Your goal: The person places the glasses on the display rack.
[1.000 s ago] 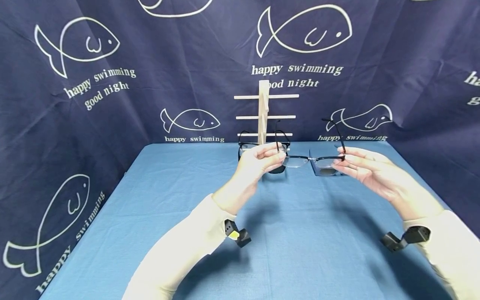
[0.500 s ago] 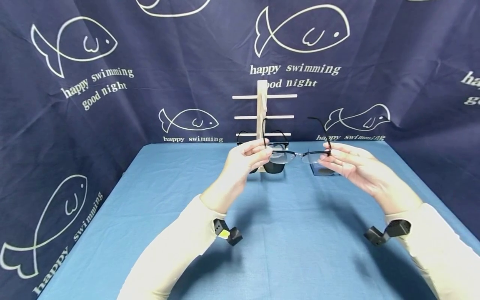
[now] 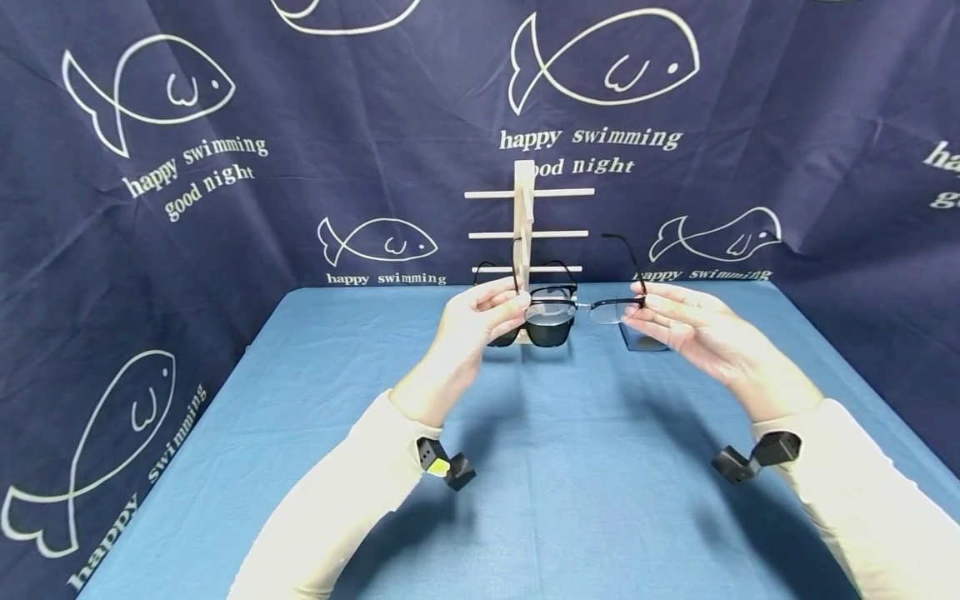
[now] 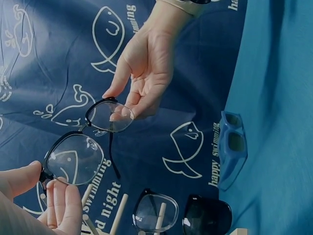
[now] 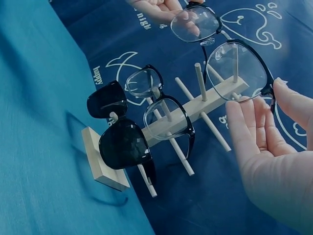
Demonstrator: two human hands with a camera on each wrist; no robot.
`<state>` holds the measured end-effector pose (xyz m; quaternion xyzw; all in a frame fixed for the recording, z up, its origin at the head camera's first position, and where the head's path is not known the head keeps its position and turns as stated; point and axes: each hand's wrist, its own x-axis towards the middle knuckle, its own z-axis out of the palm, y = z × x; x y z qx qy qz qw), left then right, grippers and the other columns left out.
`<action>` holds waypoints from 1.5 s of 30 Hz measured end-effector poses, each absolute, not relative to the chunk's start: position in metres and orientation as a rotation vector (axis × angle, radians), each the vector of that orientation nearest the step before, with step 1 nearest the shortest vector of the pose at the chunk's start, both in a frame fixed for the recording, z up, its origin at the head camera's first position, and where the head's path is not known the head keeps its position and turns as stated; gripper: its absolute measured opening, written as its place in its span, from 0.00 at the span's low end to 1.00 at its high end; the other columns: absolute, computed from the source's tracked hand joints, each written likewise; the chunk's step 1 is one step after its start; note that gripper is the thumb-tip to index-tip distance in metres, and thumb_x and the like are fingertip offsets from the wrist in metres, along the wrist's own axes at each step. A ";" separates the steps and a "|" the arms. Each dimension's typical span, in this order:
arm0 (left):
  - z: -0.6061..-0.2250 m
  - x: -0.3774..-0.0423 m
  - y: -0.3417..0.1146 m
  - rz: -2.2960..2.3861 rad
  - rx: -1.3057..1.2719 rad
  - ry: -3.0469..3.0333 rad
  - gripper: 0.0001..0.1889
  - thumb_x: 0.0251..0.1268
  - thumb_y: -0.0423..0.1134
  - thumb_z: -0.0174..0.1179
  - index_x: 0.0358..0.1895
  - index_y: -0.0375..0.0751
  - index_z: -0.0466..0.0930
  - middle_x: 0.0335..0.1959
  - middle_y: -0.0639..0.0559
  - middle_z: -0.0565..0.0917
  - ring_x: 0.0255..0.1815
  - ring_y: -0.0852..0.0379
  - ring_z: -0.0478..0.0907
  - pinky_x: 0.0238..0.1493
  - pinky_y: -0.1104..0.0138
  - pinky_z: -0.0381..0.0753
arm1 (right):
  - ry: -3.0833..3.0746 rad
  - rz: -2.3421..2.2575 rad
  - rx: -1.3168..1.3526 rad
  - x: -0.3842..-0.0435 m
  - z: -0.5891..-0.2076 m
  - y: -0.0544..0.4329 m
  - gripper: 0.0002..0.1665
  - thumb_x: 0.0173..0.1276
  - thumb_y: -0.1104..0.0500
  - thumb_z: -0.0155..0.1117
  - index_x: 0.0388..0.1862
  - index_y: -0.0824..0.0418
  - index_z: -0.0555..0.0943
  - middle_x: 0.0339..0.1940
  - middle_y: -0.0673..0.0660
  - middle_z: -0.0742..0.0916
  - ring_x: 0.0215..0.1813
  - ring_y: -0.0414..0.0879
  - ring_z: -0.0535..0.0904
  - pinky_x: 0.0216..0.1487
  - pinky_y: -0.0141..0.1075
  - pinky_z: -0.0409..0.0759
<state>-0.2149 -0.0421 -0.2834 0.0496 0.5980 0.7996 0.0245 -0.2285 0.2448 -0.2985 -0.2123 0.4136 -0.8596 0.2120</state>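
Note:
A pair of eyeglasses (image 3: 618, 302) with black upper rims, clear lenses and a silver bridge is held up in the air, temples unfolded and pointing away. My left hand (image 3: 476, 325) pinches it at the left hinge corner. At the opposite corner, my right hand (image 3: 701, 333) grips between thumb and fingers. Behind the left lens stands a wooden display rack (image 3: 524, 200) with crossbars. Its lower bars carry black sunglasses (image 5: 124, 144) and, above them, clear-lens glasses (image 5: 166, 117) with dark upper rims. The two upper crossbars hold nothing.
Blue-framed sunglasses (image 4: 234, 147) lie on the blue cloth-covered table (image 3: 570, 500), partly hidden behind my right hand in the head view. A dark blue curtain (image 3: 420, 100) with white fish drawings hangs behind the table.
Both hands have moved left with the eyeglasses, which now overlap the rack's right side in the head view. More of the black sunglasses shows below them. Both grips look the same.

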 end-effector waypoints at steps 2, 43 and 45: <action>-0.284 -0.216 -0.043 2.476 0.154 1.846 0.19 0.62 0.25 0.62 0.56 0.26 0.77 0.34 0.53 0.85 0.38 0.59 0.84 0.55 0.62 0.85 | 1.144 -2.388 -0.580 -0.229 -0.298 0.243 0.18 0.76 0.72 0.42 0.52 0.72 0.79 0.44 0.66 0.86 0.50 0.53 0.84 0.61 0.39 0.81; -0.287 -0.245 -0.066 2.587 0.051 1.799 0.20 0.66 0.29 0.60 0.60 0.28 0.75 0.58 0.40 0.80 0.38 0.61 0.82 0.59 0.64 0.82 | 1.293 -2.458 -0.298 -0.258 -0.287 0.203 0.12 0.72 0.69 0.54 0.41 0.65 0.86 0.38 0.57 0.86 0.41 0.47 0.85 0.54 0.36 0.85; -0.288 -0.246 -0.066 2.598 0.037 1.793 0.19 0.66 0.29 0.60 0.59 0.28 0.75 0.60 0.37 0.79 0.38 0.59 0.82 0.59 0.64 0.82 | 1.300 -2.456 -0.297 -0.259 -0.286 0.202 0.11 0.72 0.68 0.54 0.41 0.64 0.86 0.38 0.57 0.86 0.41 0.46 0.84 0.54 0.35 0.85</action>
